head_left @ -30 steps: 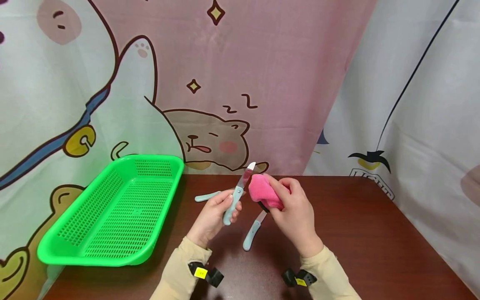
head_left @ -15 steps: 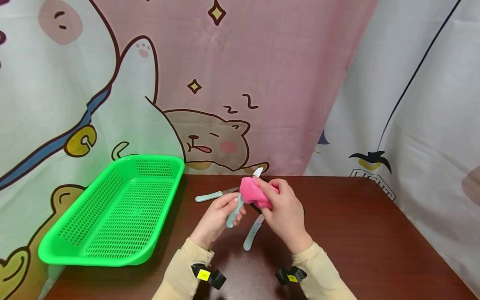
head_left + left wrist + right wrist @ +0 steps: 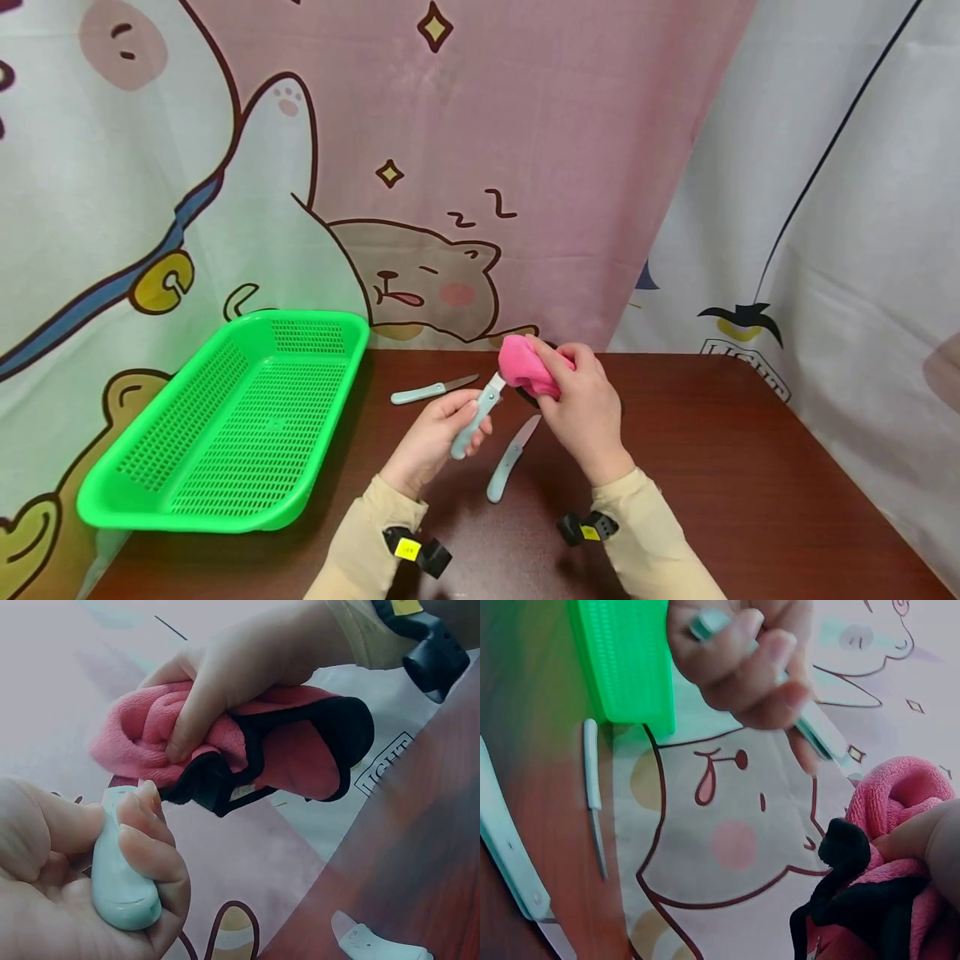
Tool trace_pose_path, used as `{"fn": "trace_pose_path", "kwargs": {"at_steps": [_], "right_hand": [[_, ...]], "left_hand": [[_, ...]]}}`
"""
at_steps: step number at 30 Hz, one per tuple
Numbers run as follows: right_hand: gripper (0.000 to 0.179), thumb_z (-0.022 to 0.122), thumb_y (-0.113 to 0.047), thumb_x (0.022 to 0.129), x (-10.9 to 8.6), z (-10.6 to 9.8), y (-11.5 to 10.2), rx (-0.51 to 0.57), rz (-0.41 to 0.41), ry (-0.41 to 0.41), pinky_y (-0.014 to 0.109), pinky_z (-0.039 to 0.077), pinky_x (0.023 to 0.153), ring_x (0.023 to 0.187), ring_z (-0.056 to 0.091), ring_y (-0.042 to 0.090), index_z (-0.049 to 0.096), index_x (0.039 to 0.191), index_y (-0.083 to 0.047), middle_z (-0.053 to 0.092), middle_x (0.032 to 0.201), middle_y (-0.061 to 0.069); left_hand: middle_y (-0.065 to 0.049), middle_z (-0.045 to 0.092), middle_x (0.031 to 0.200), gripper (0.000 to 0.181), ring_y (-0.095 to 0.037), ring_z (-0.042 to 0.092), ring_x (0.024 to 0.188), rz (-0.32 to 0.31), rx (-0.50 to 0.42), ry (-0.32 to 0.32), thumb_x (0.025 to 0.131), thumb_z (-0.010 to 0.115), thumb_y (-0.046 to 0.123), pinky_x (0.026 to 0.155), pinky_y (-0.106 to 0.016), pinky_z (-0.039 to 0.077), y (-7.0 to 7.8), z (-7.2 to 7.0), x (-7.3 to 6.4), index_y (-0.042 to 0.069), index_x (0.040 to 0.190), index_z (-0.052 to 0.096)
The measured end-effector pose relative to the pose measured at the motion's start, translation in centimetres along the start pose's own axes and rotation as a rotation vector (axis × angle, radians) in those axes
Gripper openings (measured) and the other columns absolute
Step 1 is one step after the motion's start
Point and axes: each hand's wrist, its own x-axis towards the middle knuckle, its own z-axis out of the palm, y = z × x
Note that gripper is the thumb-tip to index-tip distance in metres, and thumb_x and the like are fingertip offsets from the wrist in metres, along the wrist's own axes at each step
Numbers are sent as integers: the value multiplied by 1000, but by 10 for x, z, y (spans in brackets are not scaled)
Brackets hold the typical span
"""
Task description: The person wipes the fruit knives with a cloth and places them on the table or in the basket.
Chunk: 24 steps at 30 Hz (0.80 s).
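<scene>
While our left fingers (image 3: 154, 859) are gripping this knife (image 3: 477, 418), our right fingers (image 3: 196, 716) are sliding pinched cloth (image 3: 525, 364) away, seemingly wiping.

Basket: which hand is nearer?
Left. The left hand, with a knife in its grip, is just right of the basket, not touching it. The right hand, holding the pink cloth, is farther right, beyond the left.

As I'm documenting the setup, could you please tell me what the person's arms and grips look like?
The left grip and right grip are bare and ungloved. The left sleeve and right sleeve are cream-coloured and reach the wrists. Each bears a blocky black wrist camera with a yellow label.
</scene>
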Motion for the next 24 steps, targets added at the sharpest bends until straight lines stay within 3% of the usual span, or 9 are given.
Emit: {"fn": "trace_pose_path", "kwargs": {"at_steps": [12,24], "right_hand": [[68,85,-4,68,1,-13,21,-17,125,26,52,54,61,92,57,35,64,131,-19,56,107,18],[66,81,-1,70,-11,-21,31,20,203,35,52,51,61,93,56,33,63,131,-19,55,108,17]], "left_hand": [[-6,61,82,29,-11,53,63,23,5,-57,105,46,9,59,-21,47,0,-4,0,-11,123,55],[-5,62,85,34,-12,53,65,11,27,17,106,45,11,59,-21,46,6,-10,-2,-12,129,51]]}}
